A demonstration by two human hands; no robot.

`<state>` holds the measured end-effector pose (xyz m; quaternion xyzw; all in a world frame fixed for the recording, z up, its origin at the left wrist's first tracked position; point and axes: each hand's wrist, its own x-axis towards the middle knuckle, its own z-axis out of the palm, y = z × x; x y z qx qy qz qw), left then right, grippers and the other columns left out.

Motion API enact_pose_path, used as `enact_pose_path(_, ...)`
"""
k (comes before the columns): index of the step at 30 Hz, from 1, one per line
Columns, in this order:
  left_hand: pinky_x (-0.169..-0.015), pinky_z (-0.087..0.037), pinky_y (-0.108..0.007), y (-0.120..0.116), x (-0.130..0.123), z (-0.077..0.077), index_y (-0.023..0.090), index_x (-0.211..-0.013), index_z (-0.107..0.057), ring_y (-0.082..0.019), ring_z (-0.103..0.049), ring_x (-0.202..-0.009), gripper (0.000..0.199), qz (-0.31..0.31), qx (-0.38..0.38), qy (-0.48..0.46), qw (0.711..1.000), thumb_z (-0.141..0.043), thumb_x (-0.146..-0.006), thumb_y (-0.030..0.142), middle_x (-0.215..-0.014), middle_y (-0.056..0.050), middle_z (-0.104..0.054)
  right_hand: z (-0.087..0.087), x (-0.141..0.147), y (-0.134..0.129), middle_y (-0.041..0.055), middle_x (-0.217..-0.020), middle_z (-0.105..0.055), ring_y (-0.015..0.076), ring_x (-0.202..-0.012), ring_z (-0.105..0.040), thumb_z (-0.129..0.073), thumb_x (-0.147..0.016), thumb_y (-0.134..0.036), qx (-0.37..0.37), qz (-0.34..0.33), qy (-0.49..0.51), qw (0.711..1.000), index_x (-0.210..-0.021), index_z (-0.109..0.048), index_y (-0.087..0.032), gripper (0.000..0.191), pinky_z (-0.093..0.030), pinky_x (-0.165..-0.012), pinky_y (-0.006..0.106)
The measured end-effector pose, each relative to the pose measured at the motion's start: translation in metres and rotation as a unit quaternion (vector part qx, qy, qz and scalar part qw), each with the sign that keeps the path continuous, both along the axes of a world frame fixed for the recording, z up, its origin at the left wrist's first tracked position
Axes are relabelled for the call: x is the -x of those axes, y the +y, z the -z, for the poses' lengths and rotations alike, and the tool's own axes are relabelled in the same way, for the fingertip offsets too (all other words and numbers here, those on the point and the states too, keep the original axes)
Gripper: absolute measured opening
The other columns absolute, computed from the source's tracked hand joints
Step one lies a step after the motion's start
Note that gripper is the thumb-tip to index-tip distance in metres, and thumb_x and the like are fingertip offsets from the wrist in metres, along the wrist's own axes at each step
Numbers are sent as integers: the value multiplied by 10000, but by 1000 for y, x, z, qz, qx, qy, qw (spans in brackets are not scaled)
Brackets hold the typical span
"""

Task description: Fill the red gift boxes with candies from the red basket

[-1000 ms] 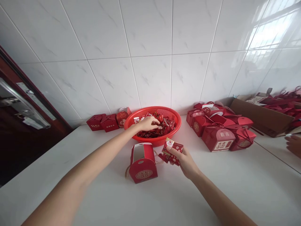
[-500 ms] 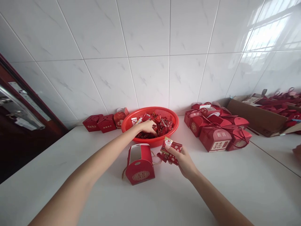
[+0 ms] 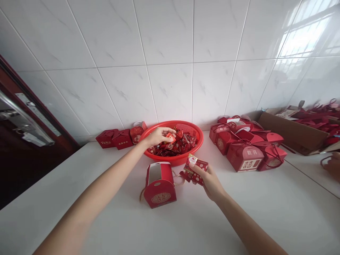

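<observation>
My left hand (image 3: 158,137) is above the red plastic basket (image 3: 174,162), pinching a small bright-red wrapped candy (image 3: 170,137) between thumb and fingers. Below it the basket holds many wrapped candies (image 3: 183,147), mostly dark red. To the right of the basket's front, my right hand (image 3: 212,181) grips several red-and-gold candy packets (image 3: 198,172), the thumb pressed on top. Between my forearms a red gift box (image 3: 160,187) stands upright on the white table with its top open and rope handles at its sides. Its inside shows only in part.
Red gift boxes (image 3: 245,156) with cord handles are clustered right of the basket. A cardboard carton (image 3: 292,132) with red items is beyond them. Small red boxes (image 3: 123,139) stand left by the tiled wall. Another person's hand (image 3: 334,165) shows at the right edge.
My left hand has risen out of the candies and drawn back slightly left, now with a red candy in its fingers. My right hand still holds its packets. The other hand has come further into view.
</observation>
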<state>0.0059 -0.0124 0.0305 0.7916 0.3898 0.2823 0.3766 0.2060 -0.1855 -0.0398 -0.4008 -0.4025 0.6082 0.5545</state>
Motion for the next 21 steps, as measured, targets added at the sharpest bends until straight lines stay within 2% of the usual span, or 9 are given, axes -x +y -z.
enact_pose_path(3, -955, -516, -406, -22, 5, -8, 154, -1100, -680, -254, -653, -1082, 543, 8, 30, -76, 997, -825, -606, 327, -1120, -109, -728, 1, -1, 1, 42, -689, -655, 137, -569, -543, -797, -679, -568, -7, 10, -2, 1000, -713, -638, -161, 438, -370, -509, 261)
enact_pose_path(6, -940, -533, -391, -51, 13, -16, 160, -1049, -677, -250, -649, -1088, 476, 4, 22, -113, 993, -831, -618, 295, -1159, -108, -698, 1, -3, 1, 61, -717, -675, 156, -593, -565, -802, -680, -562, -6, 13, -2, 1000, -747, -661, -160, 431, -382, -509, 266)
enact_pose_path(12, -775, -602, -332, -111, 45, -32, 171, -1052, -664, -204, -687, -902, 443, -7, 14, -135, 991, -825, -654, 280, -999, -57, -695, 2, -5, 1, 67, -714, -689, 173, -601, -588, -803, -695, -544, -2, 14, -5, 1000, -746, -676, -166, 403, -390, -510, 276)
enact_pose_path(16, -808, -607, -327, -136, 56, -35, 191, -1108, -678, -198, -701, -891, 429, -24, -9, -82, 996, -787, -703, 281, -1029, -55, -716, 3, -4, 1, 61, -710, -689, 153, -579, -562, -813, -698, -522, 4, 16, -5, 1000, -712, -666, -165, 387, -382, -511, 275)
enact_pose_path(21, -941, -564, -359, -145, 57, -29, 202, -1142, -707, -223, -689, -986, 374, -3, -86, 29, 996, -695, -780, 294, -1068, -57, -742, 3, -1, -1, 63, -688, -682, 162, -577, -557, -814, -685, -530, 3, 20, -13, 1000, -702, -669, -162, 396, -388, -514, 285)
